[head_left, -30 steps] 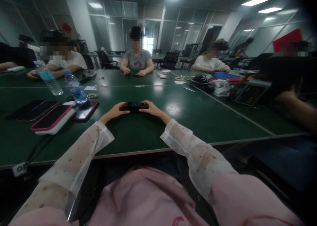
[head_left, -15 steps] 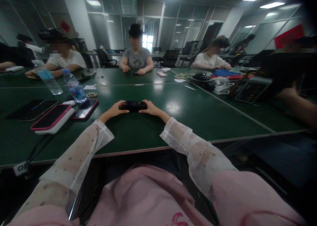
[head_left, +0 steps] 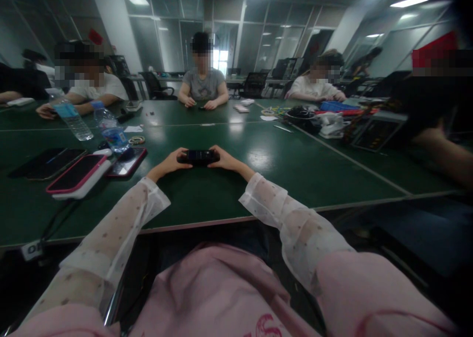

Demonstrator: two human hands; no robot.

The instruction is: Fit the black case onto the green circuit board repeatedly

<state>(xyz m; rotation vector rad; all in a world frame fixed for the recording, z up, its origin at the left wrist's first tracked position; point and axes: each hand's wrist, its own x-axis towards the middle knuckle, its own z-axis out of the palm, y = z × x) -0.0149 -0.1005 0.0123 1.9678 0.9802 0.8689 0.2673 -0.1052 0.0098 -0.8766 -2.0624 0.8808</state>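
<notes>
A black phone (head_left: pixel 199 156), turned sideways with its dark screen facing me, is held between my two hands over the green table (head_left: pixel 207 199). My left hand (head_left: pixel 172 161) grips its left end, thumb along the near edge. On the other end my right hand (head_left: pixel 226 159) is closed in the same way, its thumb at the near right corner. The fingers behind the phone are mostly hidden. Left of my left hand lies a red-edged phone (head_left: pixel 127 161) with a shiny surface.
Further left are a pink-cased phone (head_left: pixel 78 172) on a white object, dark phones (head_left: pixel 55 163), two water bottles (head_left: pixel 110 127) and a tape roll (head_left: pixel 136 140). At right sit a metal-cased box (head_left: pixel 379 131) and a white bag (head_left: pixel 331 125). Several people sit around the table.
Both hands and the phone stay in nearly the same place. The view has tilted very slightly, and the person opposite has shifted their hands a little.
</notes>
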